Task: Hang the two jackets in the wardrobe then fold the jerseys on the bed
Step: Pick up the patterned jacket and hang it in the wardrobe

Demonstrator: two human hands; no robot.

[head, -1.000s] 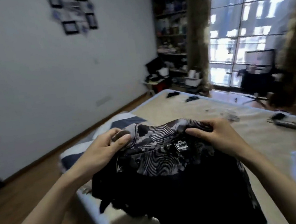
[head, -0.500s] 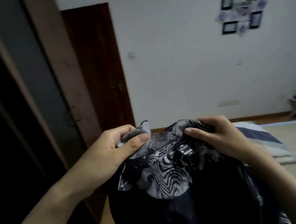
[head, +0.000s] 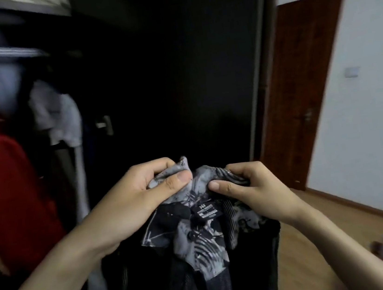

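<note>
We grip the patterned jacket (head: pixel 198 239) at its collar with the left hand (head: pixel 141 197) and right hand (head: pixel 250 193), holding it up before the open wardrobe (head: pixel 152 77).

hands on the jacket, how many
2: the left hand grips the jacket collar on the left, the right hand pinches the collar on the right.

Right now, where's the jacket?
Head view, low centre: the jacket hangs from its collar, gripped by the left hand and right hand, in front of the open wardrobe, right of a red garment.
</note>
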